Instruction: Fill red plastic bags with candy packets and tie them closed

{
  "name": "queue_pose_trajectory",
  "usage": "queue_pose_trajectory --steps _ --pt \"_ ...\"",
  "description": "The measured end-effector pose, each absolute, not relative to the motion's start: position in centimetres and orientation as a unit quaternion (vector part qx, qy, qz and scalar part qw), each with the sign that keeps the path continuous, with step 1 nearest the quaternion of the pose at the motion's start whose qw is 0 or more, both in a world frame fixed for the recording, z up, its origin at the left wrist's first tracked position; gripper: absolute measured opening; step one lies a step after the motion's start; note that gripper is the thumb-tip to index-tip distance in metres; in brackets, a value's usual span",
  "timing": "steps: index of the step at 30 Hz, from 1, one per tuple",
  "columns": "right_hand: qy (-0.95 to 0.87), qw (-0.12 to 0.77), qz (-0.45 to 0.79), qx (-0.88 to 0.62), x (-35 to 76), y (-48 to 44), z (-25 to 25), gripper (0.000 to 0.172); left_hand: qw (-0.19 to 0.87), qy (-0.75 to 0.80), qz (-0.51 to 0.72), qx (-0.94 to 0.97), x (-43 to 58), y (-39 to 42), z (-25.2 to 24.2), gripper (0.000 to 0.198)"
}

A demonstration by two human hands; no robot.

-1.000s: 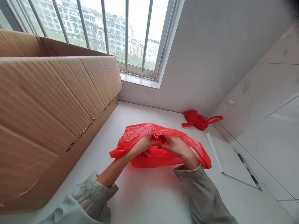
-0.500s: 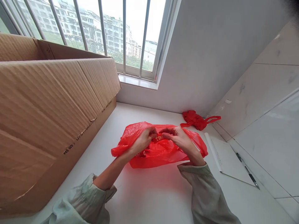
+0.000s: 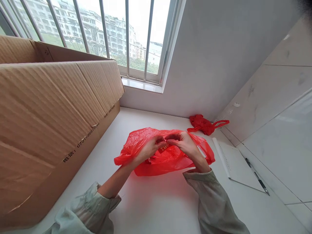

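Observation:
A red plastic bag (image 3: 156, 169) lies spread open on the white tabletop, its sides crumpled. Over its mouth, my left hand (image 3: 154, 147) and my right hand (image 3: 182, 141) come together, fingertips nearly touching. Between them is a small red packet (image 3: 163, 148) with pale lettering, pinched by the fingers of both hands. Part of the packet is hidden behind my fingers. Inside the bag, below my left hand, another dark red printed packet (image 3: 147, 161) shows in part. The bag's left side rests against my left wrist.
A large open cardboard box (image 3: 60, 107) stands at the left. At the back right lies a crumpled red bag (image 3: 202, 124) with a handle loop. A spiral notebook (image 3: 241, 165) and a pen (image 3: 257, 177) lie at the right by the tiled wall. Behind is a barred window (image 3: 126, 42).
The red packet between my fingers has tilted and my hands have turned slightly around it. The whole view has shifted a little; the bag and the box stay in place.

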State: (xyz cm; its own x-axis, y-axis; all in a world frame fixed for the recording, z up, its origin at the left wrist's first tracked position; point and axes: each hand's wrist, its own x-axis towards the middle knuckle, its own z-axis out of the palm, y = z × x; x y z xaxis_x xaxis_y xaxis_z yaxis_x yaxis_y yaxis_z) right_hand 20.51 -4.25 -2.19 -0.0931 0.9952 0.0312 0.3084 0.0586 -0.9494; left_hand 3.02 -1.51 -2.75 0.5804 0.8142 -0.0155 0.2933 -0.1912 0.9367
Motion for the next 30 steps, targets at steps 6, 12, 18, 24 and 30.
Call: queue_pose_trajectory --steps 6,12,18,24,30 --pt "-0.602 0.395 0.430 -0.544 20.6 -4.1 -2.5 0.009 0.514 0.379 0.260 0.724 3.0 -1.5 -2.7 0.031" --pt "-0.538 0.426 0.458 -0.565 20.3 -4.3 -2.8 0.007 0.502 0.398 0.250 0.726 3.0 -1.3 -2.5 0.022" --pt "-0.558 0.381 0.463 -0.574 20.6 -4.8 -1.9 0.019 0.522 0.378 0.267 0.716 3.1 -1.4 -2.4 0.029" --pt "-0.593 0.382 0.440 -0.556 20.7 -4.8 -1.6 0.023 0.570 0.387 0.234 0.686 2.9 -1.8 -1.8 0.031" --pt "-0.577 0.401 0.448 -0.553 20.5 -4.6 -1.6 0.027 0.600 0.392 0.220 0.662 2.6 -1.3 -2.3 0.034"
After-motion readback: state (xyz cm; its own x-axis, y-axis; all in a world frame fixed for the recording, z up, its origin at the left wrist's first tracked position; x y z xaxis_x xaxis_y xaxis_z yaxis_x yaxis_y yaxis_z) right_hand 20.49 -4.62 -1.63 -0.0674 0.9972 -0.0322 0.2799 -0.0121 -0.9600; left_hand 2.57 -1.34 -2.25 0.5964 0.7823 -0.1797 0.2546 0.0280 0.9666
